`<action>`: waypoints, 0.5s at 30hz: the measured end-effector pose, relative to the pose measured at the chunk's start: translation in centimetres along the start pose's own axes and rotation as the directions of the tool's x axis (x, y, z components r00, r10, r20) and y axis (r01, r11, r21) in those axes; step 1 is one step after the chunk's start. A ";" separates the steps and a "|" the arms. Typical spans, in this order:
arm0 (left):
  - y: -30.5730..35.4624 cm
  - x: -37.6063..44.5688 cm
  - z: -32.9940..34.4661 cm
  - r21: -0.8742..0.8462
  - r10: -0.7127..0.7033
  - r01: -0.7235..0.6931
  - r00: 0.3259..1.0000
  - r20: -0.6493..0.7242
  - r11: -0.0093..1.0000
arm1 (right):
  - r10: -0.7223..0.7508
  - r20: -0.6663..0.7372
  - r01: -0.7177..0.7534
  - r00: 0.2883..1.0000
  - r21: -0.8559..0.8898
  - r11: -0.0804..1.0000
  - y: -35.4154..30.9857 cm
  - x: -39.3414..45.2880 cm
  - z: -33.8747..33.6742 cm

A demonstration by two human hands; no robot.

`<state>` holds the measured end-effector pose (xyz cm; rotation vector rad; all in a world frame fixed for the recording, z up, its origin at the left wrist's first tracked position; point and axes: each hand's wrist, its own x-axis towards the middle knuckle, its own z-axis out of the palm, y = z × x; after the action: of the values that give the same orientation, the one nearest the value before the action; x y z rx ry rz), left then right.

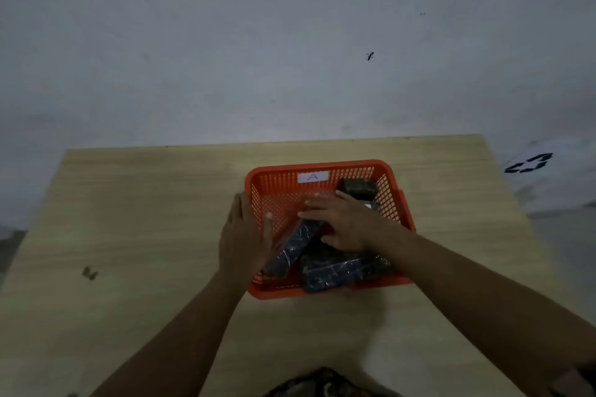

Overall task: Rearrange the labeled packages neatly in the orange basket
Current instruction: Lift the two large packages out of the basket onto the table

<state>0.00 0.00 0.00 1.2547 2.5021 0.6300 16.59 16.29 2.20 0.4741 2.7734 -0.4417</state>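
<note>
We've got the basket (325,171) mid-table (145,203), dark packages (342,271) piled inside. Left hand (245,235) grips its left wall; right hand (342,219) lies flat, fingers spread, on the packages.

The orange basket (325,167) looked like moulded plastic, its walls and floor a fine perforated lattice, the rim smooth and faintly shiny. On its far wall, at 12 o'clock, a small white label (312,177) appeared to be matt paper. The dark packages (342,271) at 6 o'clock in the basket were wrapped in clear film that crinkled and caught glossy highlights; another dark package (358,187) at 2 o'clock looked duller, its finish hard to tell in the blur. The table (145,219) showed a pale wood grain, smooth and matt. The wall (225,42) behind seemed matt, flat and lightly scuffed.
</note>
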 end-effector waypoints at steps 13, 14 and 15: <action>0.1 1.6 1.8 -0.364 -0.387 0.340 0.920 -0.064 0.867 | -0.161 -0.190 0.175 0.968 0.058 0.983 3.6 1.9 -1.4; 0.0 1.6 1.8 -0.376 -0.383 0.336 0.922 -0.057 0.864 | -0.142 -0.223 0.165 0.964 0.088 0.982 4.0 1.6 -2.2; 0.0 1.5 1.8 -0.380 -0.376 0.330 0.925 -0.052 0.864 | -0.112 -0.247 0.147 0.962 0.126 0.981 4.5 1.3 -2.9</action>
<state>-0.13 1.72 -1.62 0.6168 2.4640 1.0406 16.40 21.67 3.30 0.4018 3.0316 -0.6576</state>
